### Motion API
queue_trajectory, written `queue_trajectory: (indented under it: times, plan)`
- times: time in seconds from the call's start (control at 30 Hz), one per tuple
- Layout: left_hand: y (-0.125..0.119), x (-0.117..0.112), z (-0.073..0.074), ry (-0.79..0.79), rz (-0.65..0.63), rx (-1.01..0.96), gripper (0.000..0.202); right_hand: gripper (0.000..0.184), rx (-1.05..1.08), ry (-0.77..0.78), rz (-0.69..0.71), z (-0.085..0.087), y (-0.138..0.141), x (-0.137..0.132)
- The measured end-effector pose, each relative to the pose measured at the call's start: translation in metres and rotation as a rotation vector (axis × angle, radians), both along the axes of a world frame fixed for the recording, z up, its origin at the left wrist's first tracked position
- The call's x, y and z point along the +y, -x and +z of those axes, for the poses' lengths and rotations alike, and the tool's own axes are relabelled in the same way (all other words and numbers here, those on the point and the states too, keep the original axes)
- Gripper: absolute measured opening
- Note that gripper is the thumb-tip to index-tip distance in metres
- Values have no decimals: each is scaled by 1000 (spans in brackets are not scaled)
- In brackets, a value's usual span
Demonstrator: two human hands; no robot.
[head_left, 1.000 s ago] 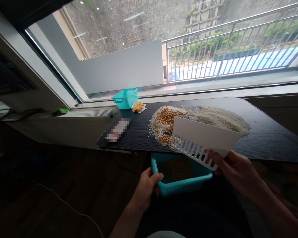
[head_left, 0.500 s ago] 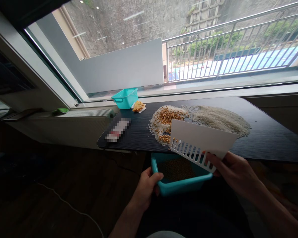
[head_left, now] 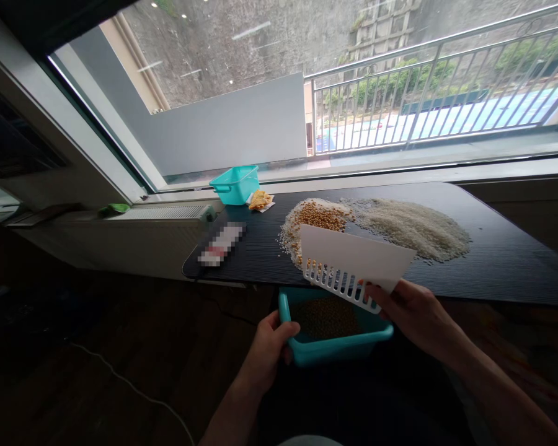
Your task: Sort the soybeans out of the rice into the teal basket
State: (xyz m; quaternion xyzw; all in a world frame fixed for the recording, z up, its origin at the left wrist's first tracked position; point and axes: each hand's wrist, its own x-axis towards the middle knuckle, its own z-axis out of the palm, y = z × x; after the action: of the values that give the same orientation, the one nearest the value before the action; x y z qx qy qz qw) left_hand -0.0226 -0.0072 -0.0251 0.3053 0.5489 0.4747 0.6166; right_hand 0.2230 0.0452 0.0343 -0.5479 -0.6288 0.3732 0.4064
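Note:
My left hand [head_left: 268, 349] grips the near left corner of a teal tub [head_left: 335, 349] held below the front edge of the black table [head_left: 493, 260]; the tub holds brown beans. My right hand [head_left: 411, 313] holds a white slotted scoop [head_left: 353, 263] tilted over the table edge, its slotted side toward the tub, with a few soybeans on it. Behind the scoop lies a pile of soybeans mixed with rice [head_left: 314, 218], and to the right a heap of white rice [head_left: 411, 222].
A second teal tub [head_left: 235, 183] stands at the table's far left corner beside a yellow snack on a wrapper [head_left: 259, 199]. A blurred packet [head_left: 221, 244] lies on the table's left end. A radiator [head_left: 160, 212] and window sill run behind; a white cable [head_left: 130, 387] crosses the dark floor.
The scoop in my right hand has moved left and slightly toward the table. My left hand and the tub shifted a little left.

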Motion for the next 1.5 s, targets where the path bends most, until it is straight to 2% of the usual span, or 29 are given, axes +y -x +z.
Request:
queue_trajectory:
  times: [0.13,0.3,0.43,0.73,1.13,1.27,1.5]
  plan:
    - [6,0,-1,7,-7,5,29,45,-41,1,33,-1,-11,-5]
    - [4,2,-3,16,-27,2,28,47,-19,10,-150,0,-25,-5]
    - [1,2,-1,19,-9,24,27,49,12,11,-191,3,-25,-3]
    - [1,2,2,38,-13,33,29,52,61,40,-176,9,-14,-3]
    - [6,3,-10,32,-34,-3,28,51,-6,13,-107,5,-15,-7]
    - [5,3,-9,32,-33,-8,27,51,4,20,-96,3,-13,-5]
    - [2,0,-2,26,-14,-5,28,48,15,-9,8,-3,2,4]
